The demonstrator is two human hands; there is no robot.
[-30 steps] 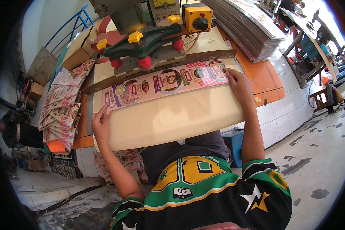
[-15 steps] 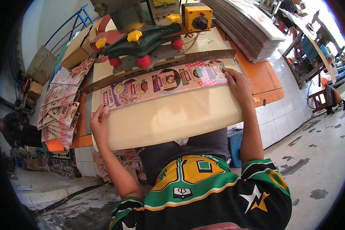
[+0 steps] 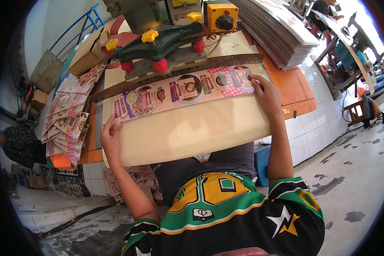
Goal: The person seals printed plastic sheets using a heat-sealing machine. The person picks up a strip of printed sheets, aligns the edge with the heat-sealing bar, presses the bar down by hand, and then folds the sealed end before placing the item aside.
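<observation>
A long printed paper strip (image 3: 164,97), pink with pictures of food bowls, lies across a cream board (image 3: 192,128) on the machine's table. My left hand (image 3: 111,138) is at the strip's left end, its bent fingertips on the near corner. At the other end, my right hand (image 3: 265,93) has its thumb and fingers closed on the strip's edge. Just beyond the strip runs a long metal bar (image 3: 230,61), under a dark green press frame (image 3: 162,45) with yellow knobs and red feet. The bar overhangs the strip's far edge.
Fanned printed sheets (image 3: 68,115) are piled at the left, near an open cardboard box (image 3: 86,53). A yellow control box (image 3: 220,18) with a black dial stands behind. To its right rises a thick stack of sheets (image 3: 277,36). Other people are in the background.
The green press frame and metal bar sit slightly higher than before. Both my hands and the strip stay almost in place. At the far left, a person in the background has moved.
</observation>
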